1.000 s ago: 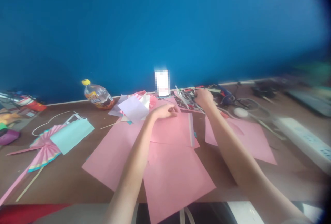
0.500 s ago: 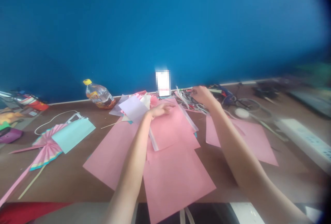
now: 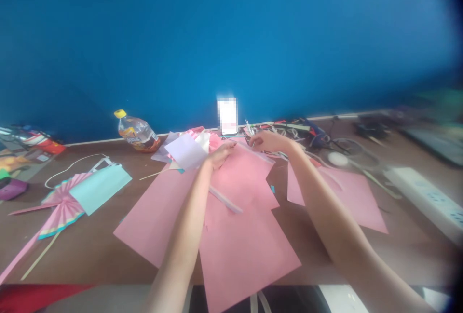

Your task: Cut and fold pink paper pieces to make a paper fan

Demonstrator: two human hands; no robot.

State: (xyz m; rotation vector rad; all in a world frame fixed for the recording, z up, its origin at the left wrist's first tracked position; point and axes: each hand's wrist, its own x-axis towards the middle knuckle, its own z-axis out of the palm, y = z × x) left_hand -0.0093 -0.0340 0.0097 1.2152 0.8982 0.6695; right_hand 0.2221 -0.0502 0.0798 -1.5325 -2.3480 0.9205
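Observation:
My left hand is at the top of a pink sheet of paper with pale strips along two edges, its fingers closed on the paper. Just to the right, my right hand has its fingers pinched together above the sheet's upper right edge. A small whitish bit shows at those fingertips, too blurred to name. Under this piece lies a larger pink sheet, and another pink sheet spreads out to the left. Scissors or tools among the clutter behind my right hand cannot be made out.
A tilted bottle with a yellow cap and a lilac paper stand left of my hands. Further left lie a pleated pink paper fan and a light-blue paper. A white power strip is at the right; a bright phone-like screen leans on the wall.
My right hand has come left and nearer, from the clutter to the pink sheet. The strip-edged sheet has turned, and my left hand's fingers have closed.

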